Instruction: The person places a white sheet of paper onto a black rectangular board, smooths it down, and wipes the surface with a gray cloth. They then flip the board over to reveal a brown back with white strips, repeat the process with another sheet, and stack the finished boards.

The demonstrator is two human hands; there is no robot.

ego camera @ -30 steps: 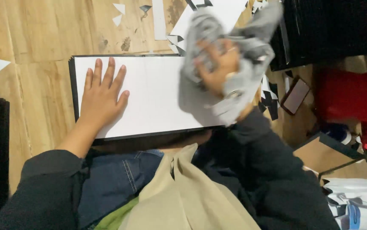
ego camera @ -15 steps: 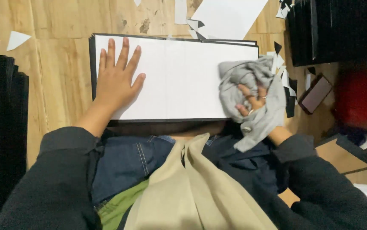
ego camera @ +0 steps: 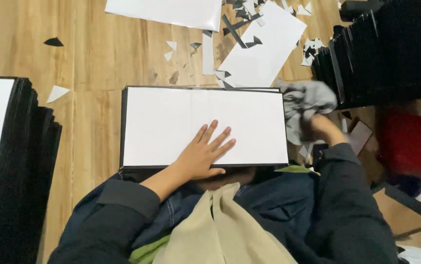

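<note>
Grey cloth, bunched in the right hand at three o'clock of the white board, could have smeared it, as only the left hand's spread fingers pinned it to the floor

From my seat I can't see my right hand fully: its fingers are buried in the grey cloth, so the grip itself is hidden. My left hand covers the near edge of the white board (its lower rim also disappears under my lap). The black stack at left runs off the frame, and the red object at right is too blurred to identify.
</note>
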